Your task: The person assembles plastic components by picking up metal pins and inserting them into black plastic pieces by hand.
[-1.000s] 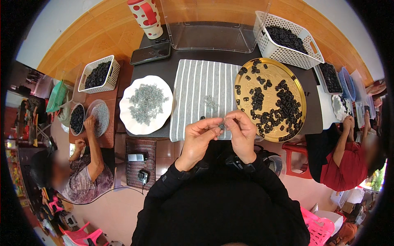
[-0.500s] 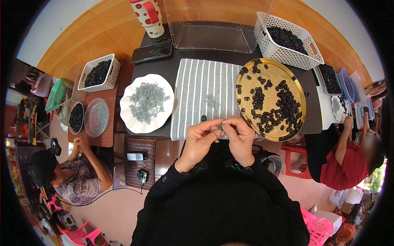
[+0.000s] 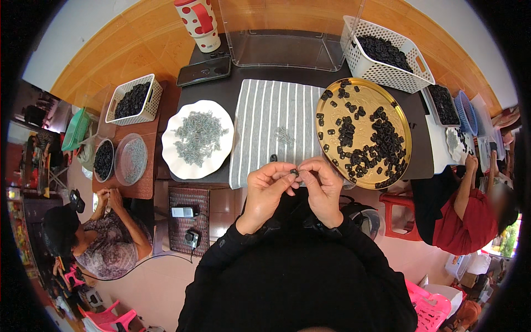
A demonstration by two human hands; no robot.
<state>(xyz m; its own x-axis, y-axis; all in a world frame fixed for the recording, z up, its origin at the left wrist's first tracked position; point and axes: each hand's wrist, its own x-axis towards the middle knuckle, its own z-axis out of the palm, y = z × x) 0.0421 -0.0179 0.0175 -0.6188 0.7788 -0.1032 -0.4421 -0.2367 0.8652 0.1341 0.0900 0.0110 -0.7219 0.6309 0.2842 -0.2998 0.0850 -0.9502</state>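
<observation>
My two hands meet at the near edge of a grey-and-white striped cloth (image 3: 257, 116). Pinched in the fingertips of my left hand (image 3: 263, 193) is a small black plastic piece (image 3: 294, 172). My right hand (image 3: 324, 192) is closed at the same piece, thumb and forefinger together; whatever they hold is too small to make out. Another black piece (image 3: 274, 158) lies on the cloth just beyond my left fingers. Farther up the cloth is a little heap of thin grey screws (image 3: 285, 136).
A scalloped white plate (image 3: 170, 157) heaped with screws stands left, a round gold tray (image 3: 381, 94) of black pieces right. Behind are a phone (image 3: 204, 72), a spotted tumbler (image 3: 200, 30), a clear box (image 3: 285, 55) and a white basket (image 3: 376, 74). People work at both sides.
My fingers have shifted slightly around the small black piece, which shows more plainly now. My left hand has moved a little to the left. The plate and tray contents look the same.
</observation>
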